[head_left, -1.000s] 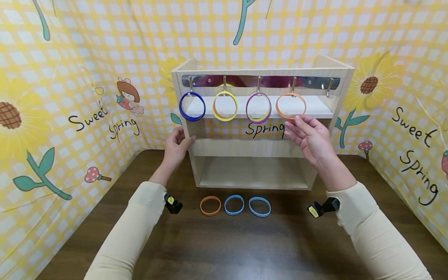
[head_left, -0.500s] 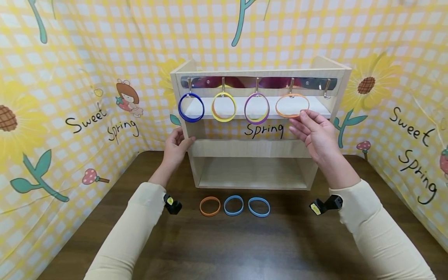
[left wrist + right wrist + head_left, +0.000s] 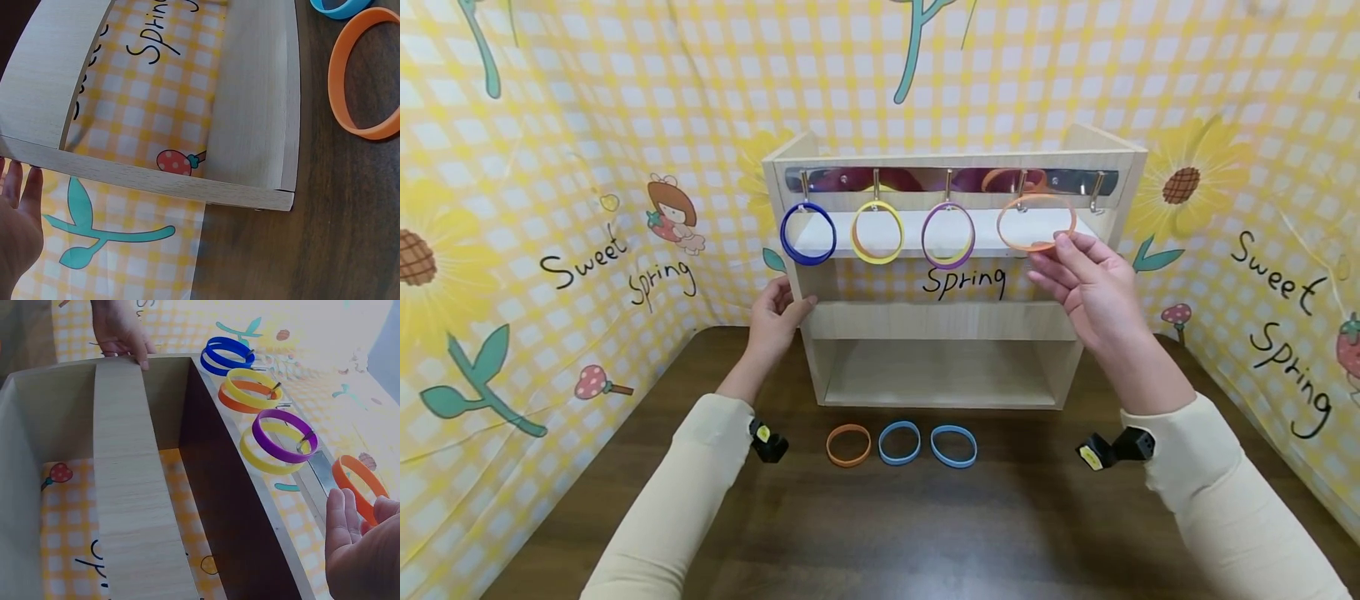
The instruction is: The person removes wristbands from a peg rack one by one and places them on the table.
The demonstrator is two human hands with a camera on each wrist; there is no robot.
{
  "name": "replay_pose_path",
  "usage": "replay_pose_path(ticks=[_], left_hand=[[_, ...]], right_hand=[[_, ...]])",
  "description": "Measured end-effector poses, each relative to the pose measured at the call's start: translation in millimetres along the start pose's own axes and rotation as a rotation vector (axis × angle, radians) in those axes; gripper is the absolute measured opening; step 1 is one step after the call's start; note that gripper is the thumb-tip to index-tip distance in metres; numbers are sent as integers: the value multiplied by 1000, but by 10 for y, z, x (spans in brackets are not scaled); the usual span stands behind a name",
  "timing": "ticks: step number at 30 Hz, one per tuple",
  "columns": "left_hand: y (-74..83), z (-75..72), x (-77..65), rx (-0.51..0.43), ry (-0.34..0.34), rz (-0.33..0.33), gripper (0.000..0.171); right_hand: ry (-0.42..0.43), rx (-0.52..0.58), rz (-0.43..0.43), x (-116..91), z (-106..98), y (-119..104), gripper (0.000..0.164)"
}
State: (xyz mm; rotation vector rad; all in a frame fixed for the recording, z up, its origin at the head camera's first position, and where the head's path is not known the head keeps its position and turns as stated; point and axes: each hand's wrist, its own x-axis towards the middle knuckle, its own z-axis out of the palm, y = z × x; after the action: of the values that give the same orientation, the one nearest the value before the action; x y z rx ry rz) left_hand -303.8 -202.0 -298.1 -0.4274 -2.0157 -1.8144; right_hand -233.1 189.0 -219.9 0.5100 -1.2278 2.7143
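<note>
My right hand (image 3: 1097, 287) pinches the lower edge of an orange wristband (image 3: 1033, 247) between thumb and fingertips. In the head view the band's top overlaps the fourth hook (image 3: 1022, 193) of a metal hook strip. My left hand (image 3: 772, 317) holds the left side panel of a small wooden shelf (image 3: 943, 321), thumb on its front edge. From the first three hooks hang blue wristbands (image 3: 215, 357), a yellow wristband (image 3: 250, 376) with an orange one, and a purple wristband (image 3: 284, 450) with a yellow one. At the far right, the fifth hook (image 3: 1097, 193) is bare.
On the brown table (image 3: 880, 533) before the shelf lie an orange wristband (image 3: 848, 464) and two light blue wristbands (image 3: 898, 462) in a row. Yellow checked cloth (image 3: 587, 125) with printed flowers stands around the table's back and sides.
My right hand has drawn the orange wristband rightward relative to the fourth hook, and its reflection now shows in the metal strip. The left hand keeps its hold on the shelf.
</note>
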Motion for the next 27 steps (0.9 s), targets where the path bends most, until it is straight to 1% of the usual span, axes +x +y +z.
replay_pose_path(ticks=[5, 13, 16, 21, 27], left_hand=[[-5, 0, 1, 2, 0, -4, 40], [9, 3, 28, 0, -4, -7, 42], [11, 2, 35, -4, -5, -18, 43], [-8, -1, 24, -16, 3, -20, 40], [-19, 2, 18, -16, 1, -17, 43]], right_hand=[[-31, -61, 44, -107, -88, -8, 17], [-64, -179, 112, -300, -307, 50, 12], [-73, -215, 144, -364, -404, 110, 13], [-86, -282, 213, -472, -589, 250, 13], [-65, -421, 315, -576, -837, 392, 11]])
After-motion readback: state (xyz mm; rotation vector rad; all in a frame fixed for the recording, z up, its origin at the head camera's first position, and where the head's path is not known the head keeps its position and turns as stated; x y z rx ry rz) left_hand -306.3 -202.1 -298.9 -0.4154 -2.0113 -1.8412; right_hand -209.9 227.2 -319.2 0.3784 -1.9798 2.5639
